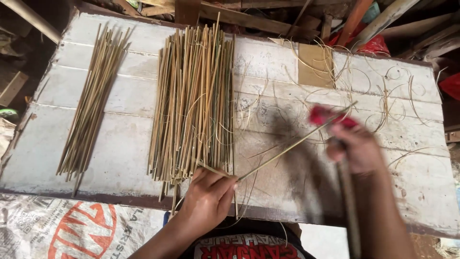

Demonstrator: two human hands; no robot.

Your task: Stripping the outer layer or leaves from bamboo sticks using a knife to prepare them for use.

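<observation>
My left hand (208, 194) pinches the near end of a thin bamboo stick (292, 145) that slants up to the right across the white wooden table (124, 158). My right hand (357, 146), blurred by motion, grips a red-handled knife (322, 115) with its tip against the stick's far end. A large pile of bamboo sticks (194, 100) lies just left of my left hand. A smaller bundle of sticks (93, 98) lies further left.
Curled bamboo shavings (383, 91) litter the table's right half, around a cardboard piece (314, 64). Scrap timber (268, 17) is stacked beyond the far edge. A printed woven sack (72, 228) hangs below the near left edge.
</observation>
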